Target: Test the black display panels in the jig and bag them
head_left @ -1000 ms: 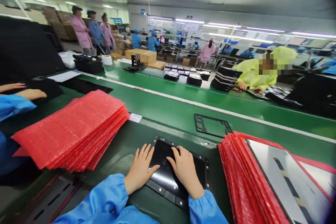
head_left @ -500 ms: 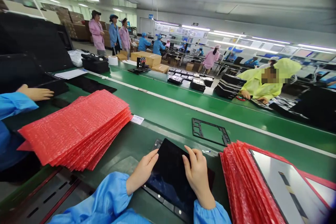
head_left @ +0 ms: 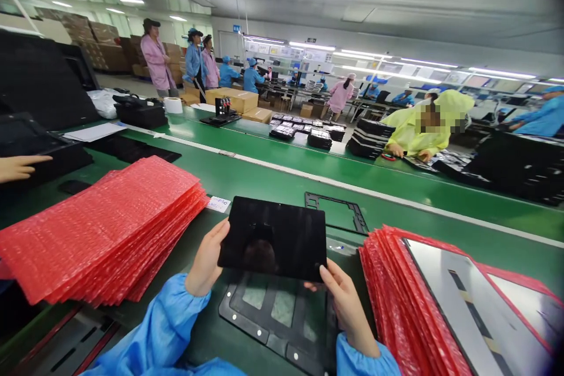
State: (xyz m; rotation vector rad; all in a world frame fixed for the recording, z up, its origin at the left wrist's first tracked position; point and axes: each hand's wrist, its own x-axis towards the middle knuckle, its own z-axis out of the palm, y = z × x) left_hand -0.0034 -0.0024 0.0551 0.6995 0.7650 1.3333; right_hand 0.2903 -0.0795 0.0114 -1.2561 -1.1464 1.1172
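A black glossy screen panel (head_left: 275, 238) is held up between both hands, its dark face toward me with a reflection in it. My left hand (head_left: 208, 258) grips its left edge, fingers partly hidden behind. At the lower right corner my right hand (head_left: 346, 299) pinches the panel, thumb in front. Below it a black frame with rectangular openings (head_left: 264, 329) lies on the green table (head_left: 189, 317). Red bubble-wrap sleeves (head_left: 106, 223) are piled on the left. Another stack of red sleeves (head_left: 396, 299) stands on the right, with a silver-backed panel (head_left: 445, 294) on it.
Beyond the panel, a thin black bezel (head_left: 337, 211) lies on the green surface near a white strip. A co-worker's hand (head_left: 22, 168) is at the far left. Across the line, a person in yellow-green (head_left: 427, 129) works beside stacked black parts (head_left: 370, 138).
Both hands have lifted the black panel off the frame and turned it level, uncovering the frame's openings. The view has shifted slightly right. The co-worker's hand appears farther left.
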